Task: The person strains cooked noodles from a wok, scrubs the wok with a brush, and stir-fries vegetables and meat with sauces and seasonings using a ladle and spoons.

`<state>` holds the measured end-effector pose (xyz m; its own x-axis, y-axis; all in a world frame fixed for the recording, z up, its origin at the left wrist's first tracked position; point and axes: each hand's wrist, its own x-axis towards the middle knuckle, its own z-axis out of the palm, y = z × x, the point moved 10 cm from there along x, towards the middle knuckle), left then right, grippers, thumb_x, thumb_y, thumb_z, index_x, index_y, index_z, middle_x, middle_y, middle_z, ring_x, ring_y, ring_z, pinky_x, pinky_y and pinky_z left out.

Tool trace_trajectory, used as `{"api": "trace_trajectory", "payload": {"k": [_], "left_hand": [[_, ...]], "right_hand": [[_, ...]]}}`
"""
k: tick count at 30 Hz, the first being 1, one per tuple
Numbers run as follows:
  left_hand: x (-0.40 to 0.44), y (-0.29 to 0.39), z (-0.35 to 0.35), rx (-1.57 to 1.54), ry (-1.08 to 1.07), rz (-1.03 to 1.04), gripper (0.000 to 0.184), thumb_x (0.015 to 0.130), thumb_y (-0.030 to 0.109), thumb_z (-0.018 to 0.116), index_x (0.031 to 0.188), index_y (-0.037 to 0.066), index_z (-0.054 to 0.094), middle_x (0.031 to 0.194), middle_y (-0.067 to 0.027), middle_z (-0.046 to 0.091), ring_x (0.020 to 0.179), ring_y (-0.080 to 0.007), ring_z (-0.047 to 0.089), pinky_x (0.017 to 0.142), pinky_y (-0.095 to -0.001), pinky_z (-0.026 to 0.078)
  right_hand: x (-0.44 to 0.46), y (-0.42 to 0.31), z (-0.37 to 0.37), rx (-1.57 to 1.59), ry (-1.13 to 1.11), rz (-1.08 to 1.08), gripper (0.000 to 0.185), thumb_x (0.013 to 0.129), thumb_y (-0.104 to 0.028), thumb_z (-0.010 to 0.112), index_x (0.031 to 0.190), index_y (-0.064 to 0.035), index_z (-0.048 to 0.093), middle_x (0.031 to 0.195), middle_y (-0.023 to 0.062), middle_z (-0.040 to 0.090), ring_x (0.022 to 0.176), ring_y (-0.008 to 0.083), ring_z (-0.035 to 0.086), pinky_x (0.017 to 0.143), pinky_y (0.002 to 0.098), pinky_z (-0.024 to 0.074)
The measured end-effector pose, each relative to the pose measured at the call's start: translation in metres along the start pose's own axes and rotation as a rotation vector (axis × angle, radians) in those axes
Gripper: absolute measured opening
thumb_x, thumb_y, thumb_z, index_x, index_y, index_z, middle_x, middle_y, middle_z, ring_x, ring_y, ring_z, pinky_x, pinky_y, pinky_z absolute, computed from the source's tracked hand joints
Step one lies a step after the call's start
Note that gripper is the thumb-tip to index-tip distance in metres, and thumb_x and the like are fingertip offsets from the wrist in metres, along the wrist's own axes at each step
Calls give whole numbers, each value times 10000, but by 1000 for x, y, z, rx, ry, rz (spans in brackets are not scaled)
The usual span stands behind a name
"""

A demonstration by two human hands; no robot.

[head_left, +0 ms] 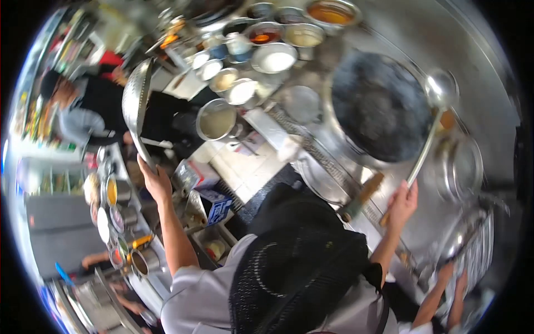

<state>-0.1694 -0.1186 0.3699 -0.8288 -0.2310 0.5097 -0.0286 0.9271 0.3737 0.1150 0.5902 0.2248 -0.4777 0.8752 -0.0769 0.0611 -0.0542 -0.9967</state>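
Left fingers (148,173) wrap tightly around a silver perforated metal skimmer (133,100); right fingers (410,196) likewise around a silver metal ladle (442,89). Long handles presumably keep both from the heat of the dark round wok (349,108) beyond the right fingers.

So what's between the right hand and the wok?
In the head view, only bare steel counter shows between the right hand and the wok; the ladle's handle runs past on the right.
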Motion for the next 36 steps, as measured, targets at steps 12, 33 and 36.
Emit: {"api": "trace_trajectory", "payload": {"k": [12, 33, 36], "left_hand": [[-165, 208, 227, -765, -1061, -225, 539, 890, 2, 551, 1403, 48, 395, 738, -10, 526, 476, -78, 476, 392, -248, 385], [-194, 510, 337, -986, -1117, 518, 399, 927, 78, 629, 1302, -33, 547, 1238, -182, 645, 1159, -259, 627, 995, -334, 490], [-232, 591, 323, -817, -967, 677, 265, 895, 118, 633, 1152, 57, 653, 1052, -133, 713, 975, -245, 697, 858, -362, 551]], "right_hand": [[8, -27, -217, -608, 462, -54, 486, 958, -179, 637, 1402, -24, 515, 604, 64, 531, 484, 129, 523, 450, 332, 412], [8, -51, -246, 530, 204, 404, 163, 974, -192, 597, 973, -60, 502, 649, -5, 491, 439, 59, 418, 372, 225, 352], [-23, -91, -216, 344, 98, 374, 186, 974, -216, 581, 936, -66, 478, 521, -25, 405, 343, 71, 349, 303, 233, 275]]}}
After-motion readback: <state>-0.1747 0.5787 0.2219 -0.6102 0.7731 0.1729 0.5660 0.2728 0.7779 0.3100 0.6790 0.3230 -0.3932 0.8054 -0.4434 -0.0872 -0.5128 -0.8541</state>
